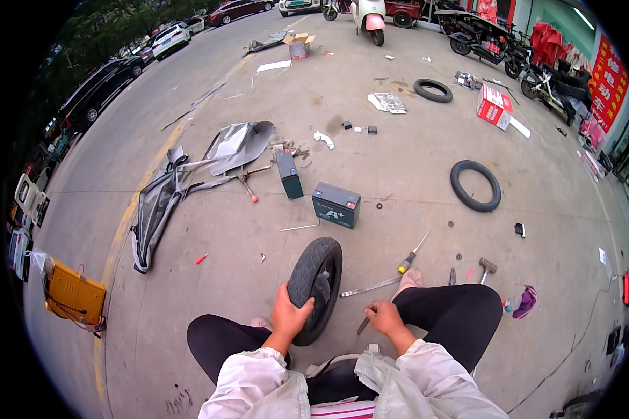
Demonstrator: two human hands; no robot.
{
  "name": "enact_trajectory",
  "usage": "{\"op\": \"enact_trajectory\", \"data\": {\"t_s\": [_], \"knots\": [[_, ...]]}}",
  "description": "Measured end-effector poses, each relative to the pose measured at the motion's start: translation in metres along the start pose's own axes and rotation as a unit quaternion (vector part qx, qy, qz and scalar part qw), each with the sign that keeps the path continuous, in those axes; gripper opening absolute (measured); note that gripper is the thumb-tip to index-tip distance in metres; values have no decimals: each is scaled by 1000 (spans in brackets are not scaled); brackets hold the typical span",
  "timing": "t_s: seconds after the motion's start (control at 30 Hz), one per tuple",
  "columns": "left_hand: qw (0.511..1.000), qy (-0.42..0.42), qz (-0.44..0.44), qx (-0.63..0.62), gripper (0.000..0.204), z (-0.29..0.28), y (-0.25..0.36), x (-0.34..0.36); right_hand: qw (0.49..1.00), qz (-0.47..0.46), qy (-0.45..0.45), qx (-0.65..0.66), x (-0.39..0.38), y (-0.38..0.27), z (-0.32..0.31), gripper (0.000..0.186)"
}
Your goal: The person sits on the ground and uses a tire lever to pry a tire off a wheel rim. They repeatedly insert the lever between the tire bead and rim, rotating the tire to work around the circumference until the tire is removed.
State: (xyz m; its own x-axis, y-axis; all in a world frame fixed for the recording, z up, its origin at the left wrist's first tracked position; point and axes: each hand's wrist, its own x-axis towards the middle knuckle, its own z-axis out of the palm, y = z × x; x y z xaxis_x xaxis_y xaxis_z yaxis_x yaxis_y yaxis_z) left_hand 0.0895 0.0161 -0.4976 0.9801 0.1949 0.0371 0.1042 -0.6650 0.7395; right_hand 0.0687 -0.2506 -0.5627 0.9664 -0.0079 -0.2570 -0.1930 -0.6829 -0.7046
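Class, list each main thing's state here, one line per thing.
Black tire, on edge, held
Left hand, gripping black tire
Short bar, held
Right hand, gripping short bar
Nearer battery, upright
Farther battery, upright
Nearer loose tire, lying flat
Farther loose tire, lying flat
Cardboard box, flaps open
Screwdriver, lying flat

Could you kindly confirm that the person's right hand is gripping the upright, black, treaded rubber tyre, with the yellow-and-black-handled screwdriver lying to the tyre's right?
Not quite: the head view shows the left hand, not the right hand, gripping the upright black tyre; the yellow-and-black-handled screwdriver lies to its right.
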Motion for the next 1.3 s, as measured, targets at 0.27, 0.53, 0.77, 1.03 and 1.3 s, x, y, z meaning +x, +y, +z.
{"op": "enact_trajectory", "data": {"t_s": [0.27, 0.53, 0.77, 1.03, 1.3], "knots": [[999, -25, -25, -14, 85, -1, -4, 4, 956, -21, -40, -290, -16, -28, -24, 18], [999, -27, -38, -24, 85, -3, -9, 4, 845, 122, -267, -447, -8, -13, -7, 26], [995, -55, -53, -57, 80, -11, 2, 6, 837, 17, -234, -495, -5, 35, 20, 25], [989, -69, -14, -127, 81, -17, -20, -3, 878, -223, -145, -397, 10, -20, -8, 14], [994, -86, 0, -72, 85, -22, -27, -26, 787, -441, -13, -430, 20, -74, -15, 10]]}}
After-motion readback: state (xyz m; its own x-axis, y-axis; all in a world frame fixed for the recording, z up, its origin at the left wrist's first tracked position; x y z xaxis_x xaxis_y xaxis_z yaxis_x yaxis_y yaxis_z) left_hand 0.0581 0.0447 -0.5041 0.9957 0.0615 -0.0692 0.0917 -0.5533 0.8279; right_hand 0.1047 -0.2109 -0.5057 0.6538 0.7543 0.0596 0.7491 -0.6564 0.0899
